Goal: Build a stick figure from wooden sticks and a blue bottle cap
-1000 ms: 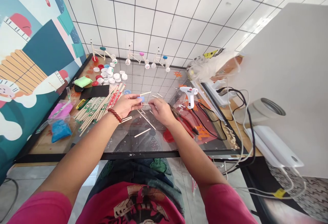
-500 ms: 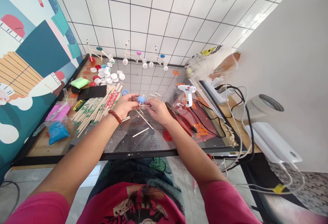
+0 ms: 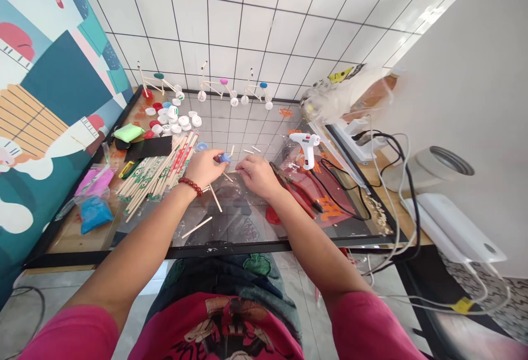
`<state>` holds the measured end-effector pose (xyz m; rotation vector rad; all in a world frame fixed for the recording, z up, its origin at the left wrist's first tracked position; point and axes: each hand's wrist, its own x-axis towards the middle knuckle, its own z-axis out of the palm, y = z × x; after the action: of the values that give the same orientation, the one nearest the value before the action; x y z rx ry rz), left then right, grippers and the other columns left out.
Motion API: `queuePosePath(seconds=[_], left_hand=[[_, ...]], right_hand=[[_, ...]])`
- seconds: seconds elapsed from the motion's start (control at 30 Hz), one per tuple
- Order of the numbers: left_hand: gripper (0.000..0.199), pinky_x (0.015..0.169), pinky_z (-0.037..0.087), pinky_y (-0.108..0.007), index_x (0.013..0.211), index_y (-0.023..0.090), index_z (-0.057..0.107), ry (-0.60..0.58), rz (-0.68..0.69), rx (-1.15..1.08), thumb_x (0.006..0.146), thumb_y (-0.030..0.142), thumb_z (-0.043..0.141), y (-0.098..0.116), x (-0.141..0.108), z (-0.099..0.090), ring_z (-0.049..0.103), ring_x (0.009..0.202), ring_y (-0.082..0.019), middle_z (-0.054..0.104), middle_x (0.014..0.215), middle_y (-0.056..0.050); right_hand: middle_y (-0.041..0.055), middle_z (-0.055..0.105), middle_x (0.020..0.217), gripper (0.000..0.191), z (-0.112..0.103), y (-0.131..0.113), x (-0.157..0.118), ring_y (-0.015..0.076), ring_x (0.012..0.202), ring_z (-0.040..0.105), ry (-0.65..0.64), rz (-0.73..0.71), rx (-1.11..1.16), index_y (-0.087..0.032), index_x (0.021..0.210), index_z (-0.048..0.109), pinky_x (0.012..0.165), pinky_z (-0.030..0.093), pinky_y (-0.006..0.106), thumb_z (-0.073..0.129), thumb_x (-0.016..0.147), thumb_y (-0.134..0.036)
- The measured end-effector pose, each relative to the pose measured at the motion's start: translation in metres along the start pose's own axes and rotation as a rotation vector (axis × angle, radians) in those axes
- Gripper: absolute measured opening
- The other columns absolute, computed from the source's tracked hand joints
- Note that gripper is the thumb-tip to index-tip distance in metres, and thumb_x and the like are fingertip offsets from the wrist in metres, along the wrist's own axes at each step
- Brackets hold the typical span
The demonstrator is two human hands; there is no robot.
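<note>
Tabletop (image 3: 235, 220): blue-filled bag (image 3: 95, 216); left hand (image 3: 204, 167) holds cap (image 3: 224, 158).

My shiny tabletop (image 3: 264, 129)
My blue cap (image 3: 224, 158) looks like smooth plastic, and my loose sticks (image 3: 197, 227) look like plain wood.

Arms (image 3: 142, 250) fwd, angled inward; L grip (image 3: 205, 166) pinched; R grip (image 3: 258, 176) curled, near L, apart

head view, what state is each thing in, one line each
left hand: closed on the blue cap
blue cap: held, off the table
right hand: fingers together; any hold unclear
glue gun: set down, unheld
pliers: lying down, unheld
chopsticks: loosely piled, some in printed wrappers
stick models: three, standing upright
</note>
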<state>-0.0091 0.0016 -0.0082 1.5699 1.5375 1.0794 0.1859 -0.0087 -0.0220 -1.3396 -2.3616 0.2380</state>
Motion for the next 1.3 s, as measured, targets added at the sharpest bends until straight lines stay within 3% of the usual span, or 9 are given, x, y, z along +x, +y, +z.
queuePosePath(seconds=[0.13,0.23,0.33,0.43,0.57,0.67,0.8,1.03,1.3], left_hand=[[0.015,0.063,0.04,-0.027,0.072,0.021,0.074,0.009,-0.031,-0.005,0.06,0.017,0.082,-0.002,0.001,-0.006,0.058,0.068,-0.02,0.065,0.068,-0.003],[0.017,0.052,0.038,-0.025,0.076,0.019,0.071,-0.029,-0.161,-0.082,0.063,0.022,0.082,0.002,0.001,-0.009,0.057,0.06,-0.016,0.065,0.069,-0.003],[0.018,0.041,0.031,-0.022,0.076,0.016,0.067,-0.146,-0.35,-0.382,0.066,0.023,0.081,0.012,0.001,-0.012,0.053,0.05,-0.011,0.064,0.067,-0.003],[0.016,0.042,0.036,-0.019,0.077,0.015,0.065,-0.257,-0.466,-0.762,0.066,0.017,0.077,0.021,0.0,-0.017,0.058,0.054,-0.01,0.065,0.068,-0.003],[0.012,0.052,0.05,-0.019,0.079,0.015,0.064,-0.22,-0.528,-1.005,0.069,0.011,0.069,0.022,0.003,-0.023,0.067,0.063,-0.012,0.071,0.077,-0.005],[0.013,0.062,0.057,-0.021,0.083,0.015,0.065,-0.155,-0.575,-1.015,0.073,0.01,0.07,0.017,0.008,-0.022,0.071,0.069,-0.014,0.072,0.08,-0.004],[0.019,0.056,0.055,-0.017,0.081,0.015,0.064,-0.135,-0.554,-0.941,0.07,0.01,0.078,0.016,0.013,-0.017,0.069,0.065,-0.011,0.07,0.075,-0.001],[0.015,0.059,0.058,-0.022,0.089,0.007,0.069,-0.289,-0.584,-0.966,0.082,0.021,0.07,0.015,0.014,-0.018,0.068,0.066,-0.013,0.072,0.084,-0.011],[0.037,0.058,0.054,-0.02,0.083,0.014,0.073,-0.316,-0.499,-0.763,0.054,0.026,0.093,0.018,0.015,-0.006,0.061,0.061,-0.008,0.067,0.073,0.001]], right_hand=[[0.0087,0.069,0.098,0.015,-0.005,0.001,-0.004,0.0262,0.097,0.061,0.008,0.068,-0.041,-0.021,0.092,0.072,0.08,0.041,0.036,0.058,0.09,-0.016],[0.0088,0.069,0.096,0.014,-0.006,0.002,-0.005,0.0259,0.093,0.06,0.043,0.052,-0.033,-0.021,0.091,0.071,0.079,0.041,0.037,0.058,0.09,-0.016],[0.0087,0.069,0.095,0.013,-0.007,0.001,-0.005,0.0256,0.091,0.059,0.092,0.029,-0.006,-0.021,0.092,0.07,0.078,0.041,0.037,0.057,0.091,-0.016],[0.0085,0.069,0.096,0.012,-0.01,-0.001,-0.006,0.0251,0.091,0.06,0.117,0.013,0.032,-0.021,0.093,0.068,0.079,0.041,0.037,0.056,0.092,-0.016],[0.0074,0.072,0.104,0.012,-0.008,-0.007,-0.007,0.0235,0.097,0.06,0.069,-0.122,0.132,-0.021,0.094,0.067,0.082,0.041,0.037,0.056,0.093,-0.017],[0.0055,0.072,0.113,0.012,-0.005,-0.012,-0.007,0.0219,0.1,0.06,-0.017,-0.259,0.207,-0.022,0.095,0.066,0.083,0.04,0.036,0.055,0.094,-0.016],[0.004,0.074,0.102,0.01,-0.009,-0.013,-0.007,0.0208,0.097,0.062,-0.061,-0.303,0.288,-0.022,0.092,0.064,0.084,0.039,0.036,0.056,0.093,-0.016],[0.007,0.07,0.098,0.013,-0.016,-0.001,-0.005,0.0212,0.093,0.061,0.236,-0.036,0.28,-0.021,0.097,0.062,0.083,0.044,0.035,0.05,0.097,-0.018],[0.0106,0.066,0.123,0.014,0.0,-0.002,-0.005,0.0248,0.104,0.058,0.128,-0.131,0.165,-0.02,0.096,0.064,0.084,0.043,0.039,0.051,0.095,-0.015]])
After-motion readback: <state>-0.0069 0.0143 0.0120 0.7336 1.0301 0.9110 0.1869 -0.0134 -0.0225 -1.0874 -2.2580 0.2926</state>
